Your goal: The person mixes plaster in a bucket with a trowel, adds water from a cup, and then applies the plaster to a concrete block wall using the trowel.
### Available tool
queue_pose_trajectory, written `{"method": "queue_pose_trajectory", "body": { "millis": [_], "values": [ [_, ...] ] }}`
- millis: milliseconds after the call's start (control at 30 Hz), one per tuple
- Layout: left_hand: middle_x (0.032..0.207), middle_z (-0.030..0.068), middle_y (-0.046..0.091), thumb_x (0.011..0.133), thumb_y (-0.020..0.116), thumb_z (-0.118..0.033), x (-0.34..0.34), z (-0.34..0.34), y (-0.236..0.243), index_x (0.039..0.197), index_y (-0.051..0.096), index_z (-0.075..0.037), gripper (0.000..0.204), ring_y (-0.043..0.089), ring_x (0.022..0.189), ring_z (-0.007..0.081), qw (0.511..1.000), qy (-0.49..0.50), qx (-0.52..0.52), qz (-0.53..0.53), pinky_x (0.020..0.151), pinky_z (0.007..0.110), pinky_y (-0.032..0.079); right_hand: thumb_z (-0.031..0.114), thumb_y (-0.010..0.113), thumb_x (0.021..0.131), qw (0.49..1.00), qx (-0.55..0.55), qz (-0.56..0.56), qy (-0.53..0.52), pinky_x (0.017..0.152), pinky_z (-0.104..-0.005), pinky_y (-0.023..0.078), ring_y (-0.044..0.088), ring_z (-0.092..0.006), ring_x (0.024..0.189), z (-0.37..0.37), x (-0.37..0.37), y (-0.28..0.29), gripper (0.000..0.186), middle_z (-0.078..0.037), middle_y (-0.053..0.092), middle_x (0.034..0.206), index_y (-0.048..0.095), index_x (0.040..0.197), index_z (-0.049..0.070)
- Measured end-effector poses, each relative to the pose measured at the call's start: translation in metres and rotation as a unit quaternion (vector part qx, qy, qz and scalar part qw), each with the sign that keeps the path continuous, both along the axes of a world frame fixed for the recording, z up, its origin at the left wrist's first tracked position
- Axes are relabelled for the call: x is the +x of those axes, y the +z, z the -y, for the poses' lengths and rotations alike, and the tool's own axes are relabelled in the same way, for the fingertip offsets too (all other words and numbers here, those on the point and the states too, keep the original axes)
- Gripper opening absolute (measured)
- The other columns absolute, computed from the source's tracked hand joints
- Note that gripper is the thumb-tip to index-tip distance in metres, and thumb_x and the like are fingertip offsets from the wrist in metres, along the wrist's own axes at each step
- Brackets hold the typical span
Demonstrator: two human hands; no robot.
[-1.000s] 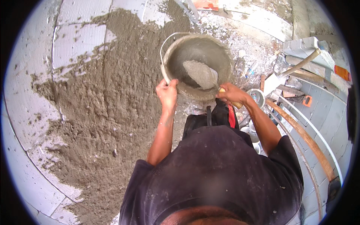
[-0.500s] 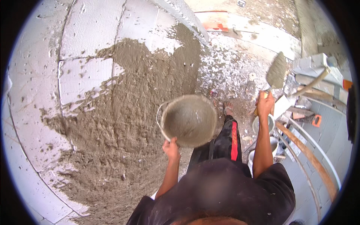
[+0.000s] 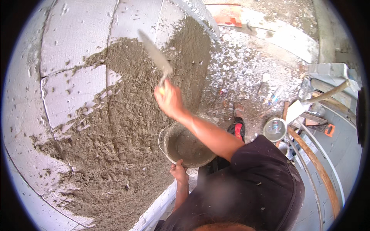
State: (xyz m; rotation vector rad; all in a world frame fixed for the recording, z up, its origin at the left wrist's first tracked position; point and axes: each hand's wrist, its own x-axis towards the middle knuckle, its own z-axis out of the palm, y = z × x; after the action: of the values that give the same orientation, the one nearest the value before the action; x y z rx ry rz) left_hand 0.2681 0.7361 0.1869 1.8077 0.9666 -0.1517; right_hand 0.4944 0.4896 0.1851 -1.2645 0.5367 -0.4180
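Note:
My right hand [image 3: 169, 99] is closed round the handle of a trowel [image 3: 155, 53], with my arm reaching across to the left over the bucket. The blade lies against or just above the block wall [image 3: 75, 34]; I cannot tell which. Rough grey mortar [image 3: 131, 127] covers much of the wall's middle and lower part. Low in front of me, my left hand [image 3: 179, 171] grips the near rim of a mortar-stained bucket [image 3: 189, 148]. Its wire handle hangs on the left side, and wet grey residue coats the inside. My right forearm hides part of its far rim.
White chips and rubble [image 3: 239, 65] litter the ground beyond my bare foot [image 3: 239, 110]. To the right stand a small pail [image 3: 274, 129], a long wooden pole [image 3: 316, 165], a hammer-like handle [image 3: 327, 91] and an orange-handled saw [image 3: 329, 130]. A stained board [image 3: 223, 15] lies far off.
My right hand has swung from the right side across to the wall, and the mortar heaped on the trowel no longer shows. The bucket sits slightly lower, still in my left hand.

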Motion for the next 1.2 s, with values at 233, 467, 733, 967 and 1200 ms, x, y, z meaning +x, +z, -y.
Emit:
{"method": "queue_pose_trajectory", "body": {
  "millis": [233, 467, 733, 967, 1200],
  "values": [
    [0.082, 0.0012, 0.063, 0.080, 0.065, -0.005, 0.032, 0.041, 0.009, 0.096, 0.065, -0.001, 0.016, 0.057, 0.066, 0.0115, 0.994, -0.103, -0.013, 0.033, 0.050, 0.027, 0.044, 0.029, 0.066, 0.084, 0.875, -0.343, -0.064, 0.335, 0.056, -0.0478, 0.051, 0.065, -0.0409, 0.063, 0.082, -0.187, 0.003, 0.033, -0.021, 0.064, 0.067, 0.057, 0.095, 0.000],
    [0.068, 0.0041, 0.061, 0.078, 0.068, -0.011, 0.078, 0.133, 0.056, 0.086, 0.067, 0.006, 0.019, 0.049, 0.066, 0.0068, 0.924, -0.353, 0.108, 0.102, 0.059, 0.030, 0.044, 0.011, 0.056, 0.084, 0.693, -0.562, -0.220, 0.395, 0.066, -0.0454, 0.058, 0.071, -0.0355, 0.075, 0.121, -0.205, -0.049, 0.018, -0.019, 0.070, 0.078, 0.066, 0.091, -0.001],
    [0.130, 0.0195, 0.062, 0.076, 0.059, -0.006, 0.141, 0.202, 0.095, 0.112, 0.070, 0.001, 0.038, 0.055, 0.127, 0.0359, 0.684, -0.578, 0.146, 0.421, 0.102, 0.039, 0.045, 0.009, 0.050, 0.087, 0.694, -0.609, -0.279, 0.265, 0.062, -0.0444, 0.057, 0.070, -0.0357, 0.070, 0.175, -0.204, 0.029, 0.016, -0.021, 0.070, 0.078, 0.062, 0.086, -0.002],
    [0.133, 0.0146, 0.062, 0.075, 0.056, 0.001, 0.155, 0.248, 0.129, 0.118, 0.069, 0.001, 0.045, 0.056, 0.125, 0.0231, 0.724, -0.609, -0.056, 0.318, 0.102, 0.030, 0.043, 0.021, 0.067, 0.085, 0.770, -0.372, -0.258, 0.451, 0.054, -0.0418, 0.052, 0.068, -0.0290, 0.064, 0.175, -0.232, -0.004, 0.025, -0.021, 0.066, 0.075, 0.065, 0.093, -0.002],
    [0.120, 0.0076, 0.068, 0.075, 0.056, 0.003, 0.150, 0.228, 0.145, 0.123, 0.065, 0.005, 0.049, 0.061, 0.099, 0.0109, 0.823, -0.498, -0.067, 0.266, 0.088, 0.024, 0.047, 0.021, 0.066, 0.093, 0.814, 0.208, -0.189, 0.509, 0.045, -0.0274, 0.041, 0.051, -0.0084, 0.051, 0.115, -0.234, 0.031, 0.022, 0.001, 0.051, 0.065, 0.051, 0.083, 0.008]
  ]
}}
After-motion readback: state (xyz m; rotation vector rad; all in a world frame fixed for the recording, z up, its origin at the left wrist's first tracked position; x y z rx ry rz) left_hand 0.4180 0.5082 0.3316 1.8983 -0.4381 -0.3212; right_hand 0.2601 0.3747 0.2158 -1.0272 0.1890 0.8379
